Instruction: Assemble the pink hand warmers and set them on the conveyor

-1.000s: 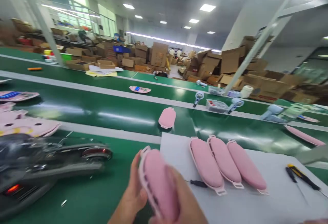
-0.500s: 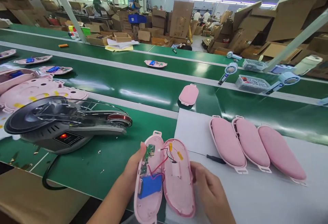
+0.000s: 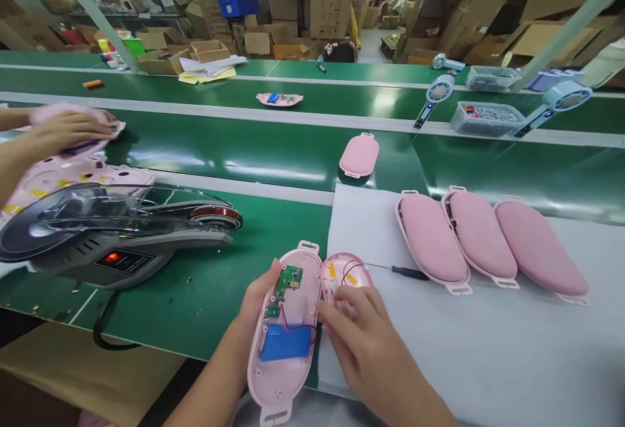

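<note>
My left hand (image 3: pixel 254 306) is closed around the left edge of an open pink shell half (image 3: pixel 280 381), thumb on its rim. Inside lie a green circuit board (image 3: pixel 291 277) and a flat blue battery (image 3: pixel 286 342) with red and dark wires. My right hand (image 3: pixel 368 342) is over the matching pink shell half (image 3: pixel 361 276), which carries yellow tape pieces and thin wires. Its fingers are bent together at the inner edge between the halves; what they pinch is hidden. Just beyond, a thin screwdriver (image 3: pixel 409 273) with a black handle rests on the white sheet (image 3: pixel 463 362).
Several closed pink cases (image 3: pixel 432 235) lie to the right, with one more pink case (image 3: pixel 360 155) ahead. A grey tape dispenser (image 3: pixel 161 245) with a red light stands left. Another person's hands (image 3: pixel 63 131) hold pink parts at far left. Light-blue handheld fans (image 3: pixel 439 90) stand beyond.
My right hand has moved from the outer edge of the right shell half to over its inside, near the wires. Another person's hands have come in at far left. The view has tilted downward.
</note>
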